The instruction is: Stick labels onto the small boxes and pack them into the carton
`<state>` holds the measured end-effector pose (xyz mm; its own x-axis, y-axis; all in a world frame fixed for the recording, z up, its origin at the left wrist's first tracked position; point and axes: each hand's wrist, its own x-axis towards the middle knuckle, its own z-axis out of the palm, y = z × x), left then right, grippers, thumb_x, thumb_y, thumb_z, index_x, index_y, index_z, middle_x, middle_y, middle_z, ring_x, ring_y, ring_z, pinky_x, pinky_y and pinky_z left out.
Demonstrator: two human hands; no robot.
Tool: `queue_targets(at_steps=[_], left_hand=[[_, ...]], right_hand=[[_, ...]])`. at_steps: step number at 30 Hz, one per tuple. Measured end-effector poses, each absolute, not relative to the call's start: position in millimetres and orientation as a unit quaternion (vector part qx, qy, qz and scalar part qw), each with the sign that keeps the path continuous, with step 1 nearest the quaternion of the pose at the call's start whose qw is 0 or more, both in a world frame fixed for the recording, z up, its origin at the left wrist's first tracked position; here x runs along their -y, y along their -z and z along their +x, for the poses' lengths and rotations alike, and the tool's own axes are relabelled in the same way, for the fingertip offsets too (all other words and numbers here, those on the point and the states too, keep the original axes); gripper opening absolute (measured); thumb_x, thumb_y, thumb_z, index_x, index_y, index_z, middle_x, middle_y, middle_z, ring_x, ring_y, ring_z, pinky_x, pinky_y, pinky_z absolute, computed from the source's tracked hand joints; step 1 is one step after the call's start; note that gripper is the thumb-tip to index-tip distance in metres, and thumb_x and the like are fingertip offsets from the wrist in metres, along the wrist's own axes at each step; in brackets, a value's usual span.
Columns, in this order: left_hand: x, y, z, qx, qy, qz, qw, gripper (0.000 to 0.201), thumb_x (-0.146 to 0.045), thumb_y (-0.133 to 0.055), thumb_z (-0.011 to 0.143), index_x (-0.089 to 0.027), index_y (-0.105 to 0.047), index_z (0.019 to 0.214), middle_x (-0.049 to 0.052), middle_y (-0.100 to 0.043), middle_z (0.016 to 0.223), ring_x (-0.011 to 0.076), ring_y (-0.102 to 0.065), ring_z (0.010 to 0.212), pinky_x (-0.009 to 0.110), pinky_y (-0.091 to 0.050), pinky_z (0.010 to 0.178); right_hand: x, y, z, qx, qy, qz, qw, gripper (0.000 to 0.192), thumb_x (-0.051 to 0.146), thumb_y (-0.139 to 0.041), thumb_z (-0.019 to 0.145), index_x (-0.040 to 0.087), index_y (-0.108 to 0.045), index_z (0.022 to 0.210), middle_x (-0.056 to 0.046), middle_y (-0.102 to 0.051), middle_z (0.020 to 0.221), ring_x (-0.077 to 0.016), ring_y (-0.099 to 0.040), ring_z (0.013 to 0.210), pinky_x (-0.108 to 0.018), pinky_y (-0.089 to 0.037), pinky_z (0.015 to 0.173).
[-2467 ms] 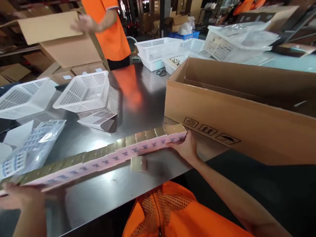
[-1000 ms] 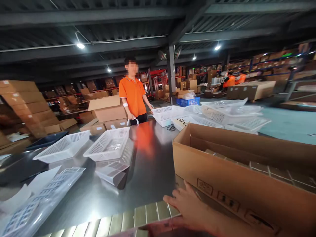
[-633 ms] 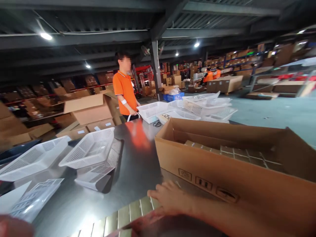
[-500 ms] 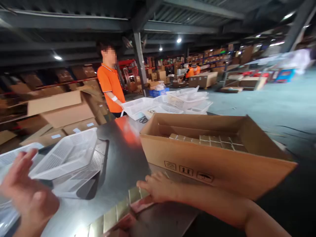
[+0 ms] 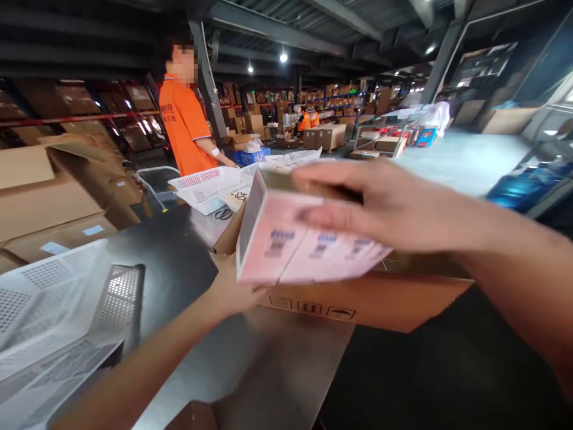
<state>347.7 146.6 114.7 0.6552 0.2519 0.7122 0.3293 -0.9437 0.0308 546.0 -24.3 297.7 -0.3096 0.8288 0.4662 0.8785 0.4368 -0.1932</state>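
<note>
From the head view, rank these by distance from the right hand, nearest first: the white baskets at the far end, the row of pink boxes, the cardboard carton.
1. Row of pink boxes: under the right hand, touching.
2. Cardboard carton: just below and behind.
3. White baskets: far end of the steel table, by the person in orange.

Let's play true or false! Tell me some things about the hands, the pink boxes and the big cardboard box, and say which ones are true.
1. Both hands hold a row of pink boxes off the table. True: the right hand lies over the top and the left hand is at its near end.
2. The pink boxes lie flat on the steel table. False: they are held up in front of the cardboard box.
3. A person in an orange shirt stands at the far end of the table. True.
4. The white baskets are blue. False: they are white.
5. The cardboard box stands on the floor. False: it sits on the table's edge.
</note>
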Motion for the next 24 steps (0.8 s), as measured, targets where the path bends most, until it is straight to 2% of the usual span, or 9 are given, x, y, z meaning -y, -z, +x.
queue_targets(at_steps=[4, 6, 9, 11, 18, 24], left_hand=[[-127, -92, 343, 0.113, 0.375, -0.909, 0.142, 0.019, -0.031, -0.059, 0.092, -0.018, -0.062, 0.079, 0.002, -0.067, 0.068, 0.019, -0.062, 0.062, 0.032, -0.045, 0.063], [-125, -87, 338, 0.099, 0.395, -0.895, 0.181, 0.018, -0.03, -0.06, 0.093, -0.018, -0.06, 0.079, 0.0, -0.066, 0.065, 0.0172, -0.06, 0.059, 0.031, -0.043, 0.062], [-127, -85, 337, 0.096, 0.421, -0.883, 0.186, 0.018, -0.031, -0.061, 0.093, -0.018, -0.058, 0.081, 0.0, -0.067, 0.066, 0.0161, -0.06, 0.058, 0.031, -0.041, 0.062], [-128, -84, 339, 0.096, 0.426, -0.88, 0.184, 0.016, -0.029, -0.062, 0.092, -0.018, -0.056, 0.082, 0.0, -0.067, 0.067, 0.0162, -0.06, 0.059, 0.031, -0.041, 0.062], [-124, -80, 342, 0.099, 0.434, -0.877, 0.178, 0.012, -0.023, -0.061, 0.092, -0.018, -0.053, 0.084, 0.0, -0.066, 0.066, 0.0166, -0.06, 0.057, 0.031, -0.04, 0.06], [-126, -77, 339, 0.087, 0.432, -0.881, 0.17, 0.009, -0.02, -0.063, 0.091, -0.016, -0.055, 0.087, 0.002, -0.068, 0.068, 0.0167, -0.063, 0.059, 0.032, -0.041, 0.063]], right_hand=[[-30, -294, 583, 0.738, 0.103, -0.623, 0.237, 0.06, 0.071, -0.036, 0.092, 0.021, -0.064, 0.11, 0.002, -0.06, 0.077, -0.0154, -0.061, 0.076, -0.03, -0.044, 0.073], [-64, -271, 595, 0.7, 0.106, -0.679, 0.194, 0.065, 0.075, -0.037, 0.089, 0.021, -0.063, 0.114, -0.003, -0.064, 0.082, -0.0208, -0.063, 0.079, -0.035, -0.046, 0.074], [-112, -227, 604, 0.657, 0.102, -0.737, 0.119, 0.077, 0.082, -0.033, 0.084, 0.022, -0.058, 0.125, -0.012, -0.068, 0.094, -0.0313, -0.065, 0.088, -0.041, -0.047, 0.074], [-139, -201, 602, 0.654, 0.096, -0.745, 0.09, 0.08, 0.082, -0.029, 0.084, 0.022, -0.054, 0.131, -0.016, -0.069, 0.101, -0.0352, -0.065, 0.092, -0.044, -0.047, 0.076], [-198, -149, 594, 0.679, 0.077, -0.725, 0.087, 0.077, 0.08, -0.024, 0.087, 0.028, -0.045, 0.14, -0.013, -0.07, 0.114, -0.0339, -0.066, 0.099, -0.041, -0.048, 0.079], [-188, -128, 626, 0.671, 0.06, -0.737, 0.058, 0.076, 0.08, -0.028, 0.086, 0.027, -0.049, 0.136, -0.013, -0.07, 0.113, -0.0347, -0.065, 0.101, -0.041, -0.046, 0.082]])
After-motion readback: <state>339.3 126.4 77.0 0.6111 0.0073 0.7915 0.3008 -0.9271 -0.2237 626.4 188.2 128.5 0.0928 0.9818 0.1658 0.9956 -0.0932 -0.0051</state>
